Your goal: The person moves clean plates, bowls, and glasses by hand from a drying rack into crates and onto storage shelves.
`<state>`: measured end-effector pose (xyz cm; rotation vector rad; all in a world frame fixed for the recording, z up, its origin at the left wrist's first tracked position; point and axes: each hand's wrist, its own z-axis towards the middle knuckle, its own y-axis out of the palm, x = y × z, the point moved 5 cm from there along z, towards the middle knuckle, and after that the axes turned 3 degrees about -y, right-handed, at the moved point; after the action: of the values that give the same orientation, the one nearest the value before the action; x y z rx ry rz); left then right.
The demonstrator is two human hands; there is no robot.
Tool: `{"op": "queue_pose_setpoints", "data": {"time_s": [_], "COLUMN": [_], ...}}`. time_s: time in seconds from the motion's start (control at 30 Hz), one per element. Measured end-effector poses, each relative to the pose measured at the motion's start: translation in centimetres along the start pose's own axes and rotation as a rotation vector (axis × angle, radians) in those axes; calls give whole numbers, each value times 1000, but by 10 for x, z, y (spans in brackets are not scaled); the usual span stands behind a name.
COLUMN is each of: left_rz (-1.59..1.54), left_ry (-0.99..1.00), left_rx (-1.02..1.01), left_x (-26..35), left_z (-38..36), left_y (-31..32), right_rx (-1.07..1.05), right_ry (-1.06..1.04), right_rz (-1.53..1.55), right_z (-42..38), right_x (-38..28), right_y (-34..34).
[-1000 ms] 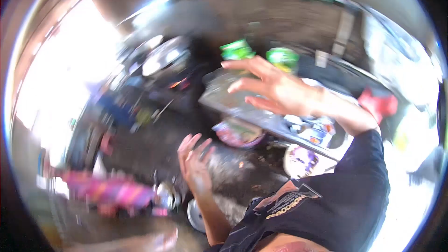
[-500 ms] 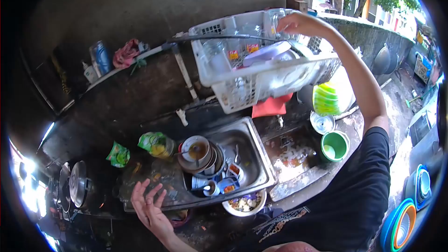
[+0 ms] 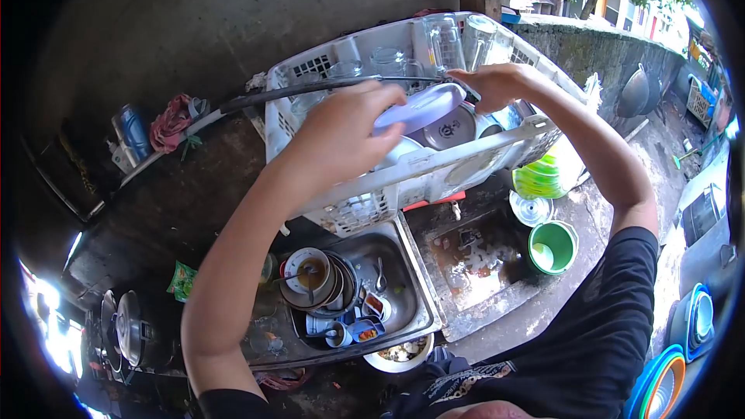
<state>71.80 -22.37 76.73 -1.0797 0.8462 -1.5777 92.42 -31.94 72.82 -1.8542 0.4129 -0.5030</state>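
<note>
Spanning the upper middle of the view, a white lattice-walled crate [image 3: 466, 155] holds dishes and clear glass jars [image 3: 444, 43], the jars upright along its far side; a dark rod [image 3: 310, 89] crosses above it. Nearer the person is a metal sink [image 3: 403, 287]; to its right, a concrete basin [image 3: 473, 264] with a wet, stained floor. A stack of bowls [image 3: 337, 283] stands in the sink, its top bowl containing brownish liquid. On the basin's right side stands a green bucket [image 3: 564, 240], just beside a round metal lid [image 3: 531, 208]. Both hands are over the crate. The left hand [image 3: 357, 120] is closed about the left end of a lavender dish [image 3: 427, 109], its thumb below and fingers above. The right hand [image 3: 495, 87] is bent at the dish's other end, fingers curled; whether it grips the dish cannot be told. The dish lies tilted above the crate's contents. Smallest, a spoon [image 3: 380, 275] rests in the sink, beside the stack.
</note>
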Motion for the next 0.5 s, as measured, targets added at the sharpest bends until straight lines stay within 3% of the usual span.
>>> {"op": "queue_pose_setpoints", "data": {"time_s": [0.03, 0.13, 0.2, 0.3, 0.5], "left_rz": [104, 254, 223, 380, 406], "left_ry": [-6, -54, -88, 38, 49], "left_rx": [-79, -264, -321, -177, 16], "left_x": [-6, -15, -19, -22, -24], "left_z": [22, 56, 64, 70, 65], "left_y": [19, 56, 70, 74, 51], "right_rx": [278, 306, 540, 811, 913], "right_ry": [-65, -51, -122, -151, -28], "right_rz": [-51, -131, -103, -155, -80], "right_z": [-1, 9, 6, -4, -16], "right_x": [4, 16, 19, 12, 12], "right_y": [0, 4, 3, -4, -31]}}
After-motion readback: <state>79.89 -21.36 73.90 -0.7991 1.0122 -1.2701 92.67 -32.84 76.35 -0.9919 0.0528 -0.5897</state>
